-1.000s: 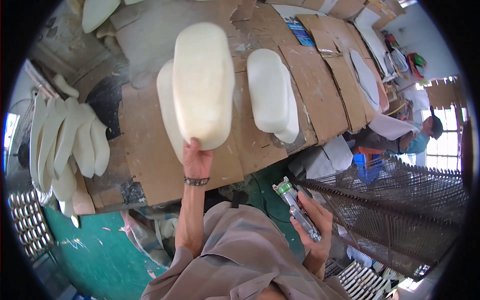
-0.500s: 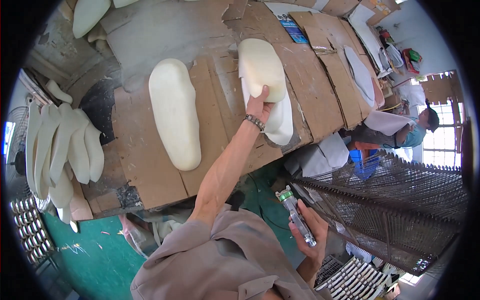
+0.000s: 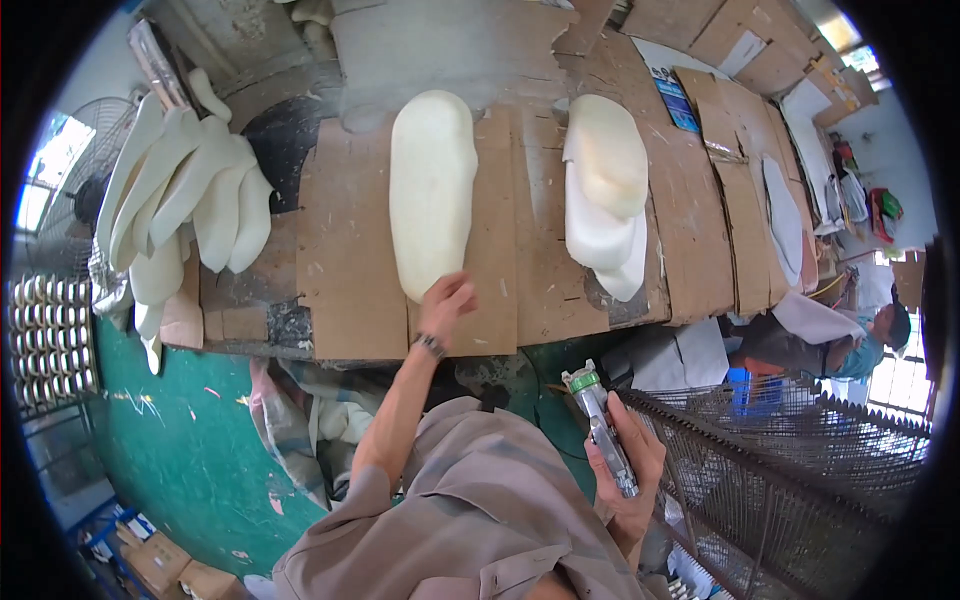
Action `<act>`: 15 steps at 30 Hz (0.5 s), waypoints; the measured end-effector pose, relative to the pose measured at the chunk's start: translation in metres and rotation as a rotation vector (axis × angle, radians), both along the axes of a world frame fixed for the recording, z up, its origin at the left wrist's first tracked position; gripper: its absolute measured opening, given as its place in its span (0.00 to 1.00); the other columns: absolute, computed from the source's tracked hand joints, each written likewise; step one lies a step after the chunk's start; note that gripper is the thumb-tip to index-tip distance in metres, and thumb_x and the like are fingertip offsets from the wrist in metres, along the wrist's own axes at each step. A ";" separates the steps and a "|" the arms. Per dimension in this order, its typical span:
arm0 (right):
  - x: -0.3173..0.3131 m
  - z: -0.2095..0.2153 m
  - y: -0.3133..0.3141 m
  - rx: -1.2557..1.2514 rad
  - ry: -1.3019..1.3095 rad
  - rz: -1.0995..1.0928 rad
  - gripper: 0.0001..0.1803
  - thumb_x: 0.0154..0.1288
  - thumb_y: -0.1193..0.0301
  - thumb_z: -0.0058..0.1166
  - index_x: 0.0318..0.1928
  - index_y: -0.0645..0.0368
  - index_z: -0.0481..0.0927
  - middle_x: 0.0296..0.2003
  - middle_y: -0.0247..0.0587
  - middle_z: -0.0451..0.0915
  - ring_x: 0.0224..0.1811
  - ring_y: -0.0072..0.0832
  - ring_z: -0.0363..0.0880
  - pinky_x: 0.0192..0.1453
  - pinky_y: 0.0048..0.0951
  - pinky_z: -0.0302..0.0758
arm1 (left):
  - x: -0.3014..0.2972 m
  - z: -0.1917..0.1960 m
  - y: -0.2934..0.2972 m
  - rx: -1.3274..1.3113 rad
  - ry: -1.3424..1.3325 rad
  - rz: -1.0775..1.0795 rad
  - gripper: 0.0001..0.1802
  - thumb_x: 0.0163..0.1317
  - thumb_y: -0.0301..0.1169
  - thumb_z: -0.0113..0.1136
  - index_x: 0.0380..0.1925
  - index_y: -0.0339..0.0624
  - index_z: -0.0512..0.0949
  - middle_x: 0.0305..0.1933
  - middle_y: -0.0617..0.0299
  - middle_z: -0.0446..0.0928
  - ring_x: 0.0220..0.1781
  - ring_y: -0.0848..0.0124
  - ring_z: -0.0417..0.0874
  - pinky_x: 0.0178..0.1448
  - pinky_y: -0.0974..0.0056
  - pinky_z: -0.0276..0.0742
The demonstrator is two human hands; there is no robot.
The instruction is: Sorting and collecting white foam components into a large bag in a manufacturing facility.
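Single head view: wide fisheye, left unit of the pair, faced steeply down and forward from head height. Shirt [image 3: 440,490] filled the near lower edge; left hand [image 3: 447,306] and right hand [image 3: 632,465] fell within close range; cardboard-covered tabletop [image 3: 350,230] spanned beyond.

Daylight glares white through the left window [image 3: 48,180] and right window [image 3: 903,385]. Your cardboard-covered workbench [image 3: 350,230] is evenly bright, its front edge bowed by the fisheye; black vignetting rings your view, softening details outward.
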State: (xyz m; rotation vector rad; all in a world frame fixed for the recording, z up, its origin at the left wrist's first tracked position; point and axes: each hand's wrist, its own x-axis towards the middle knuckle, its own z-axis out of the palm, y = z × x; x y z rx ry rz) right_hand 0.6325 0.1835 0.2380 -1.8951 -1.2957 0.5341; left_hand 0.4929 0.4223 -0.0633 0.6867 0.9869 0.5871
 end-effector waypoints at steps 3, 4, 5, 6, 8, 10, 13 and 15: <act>0.001 0.005 0.010 0.047 -0.005 0.126 0.31 0.56 0.82 0.64 0.63 0.70 0.78 0.40 0.53 0.83 0.36 0.40 0.84 0.42 0.32 0.80 | -0.088 -0.045 -0.030 -0.047 0.234 0.003 0.22 0.71 0.31 0.63 0.62 0.36 0.75 0.48 0.57 0.82 0.45 0.69 0.86 0.51 0.60 0.86; 0.002 0.005 0.011 0.047 -0.004 0.133 0.31 0.56 0.82 0.64 0.63 0.70 0.78 0.40 0.53 0.83 0.36 0.40 0.84 0.42 0.32 0.80 | -0.110 -0.058 -0.040 -0.071 0.304 0.005 0.21 0.71 0.30 0.63 0.61 0.36 0.75 0.47 0.57 0.82 0.44 0.69 0.86 0.50 0.61 0.87; 0.001 0.004 0.011 0.053 -0.011 0.116 0.31 0.55 0.82 0.65 0.62 0.70 0.78 0.40 0.54 0.83 0.35 0.40 0.84 0.41 0.32 0.79 | -0.128 -0.066 -0.051 -0.075 0.305 0.010 0.21 0.71 0.30 0.63 0.61 0.36 0.75 0.47 0.57 0.82 0.44 0.69 0.86 0.50 0.61 0.87; 0.001 0.002 0.012 0.057 -0.018 0.101 0.30 0.55 0.82 0.65 0.62 0.70 0.78 0.40 0.54 0.83 0.35 0.40 0.84 0.41 0.31 0.79 | -0.140 -0.068 -0.060 -0.083 0.332 0.057 0.21 0.70 0.30 0.64 0.60 0.35 0.76 0.45 0.58 0.83 0.42 0.70 0.86 0.46 0.63 0.87; 0.000 0.000 0.013 0.082 -0.070 0.070 0.30 0.54 0.82 0.65 0.61 0.70 0.79 0.40 0.55 0.83 0.35 0.39 0.84 0.39 0.30 0.79 | -0.149 -0.078 -0.070 -0.096 0.358 0.105 0.20 0.69 0.30 0.65 0.58 0.35 0.77 0.44 0.58 0.83 0.40 0.70 0.85 0.43 0.65 0.87; 0.002 0.008 0.011 0.009 -0.046 0.211 0.29 0.54 0.81 0.65 0.60 0.71 0.79 0.39 0.55 0.82 0.34 0.38 0.84 0.39 0.31 0.79 | -0.148 -0.080 -0.076 -0.135 0.342 0.184 0.18 0.69 0.29 0.65 0.56 0.35 0.78 0.41 0.59 0.83 0.40 0.71 0.85 0.40 0.66 0.87; -0.001 0.006 0.011 0.046 -0.108 0.163 0.30 0.54 0.80 0.65 0.60 0.71 0.79 0.37 0.55 0.83 0.33 0.39 0.83 0.38 0.30 0.78 | -0.132 -0.086 -0.070 -0.133 0.297 0.171 0.19 0.71 0.28 0.63 0.59 0.35 0.77 0.45 0.60 0.80 0.43 0.70 0.84 0.47 0.62 0.88; -0.004 0.007 0.009 0.068 -0.142 0.122 0.30 0.54 0.80 0.65 0.60 0.71 0.79 0.37 0.55 0.83 0.33 0.39 0.84 0.38 0.30 0.78 | -0.118 -0.090 -0.062 -0.100 0.282 0.194 0.18 0.71 0.28 0.63 0.58 0.36 0.77 0.43 0.60 0.81 0.42 0.70 0.84 0.45 0.63 0.87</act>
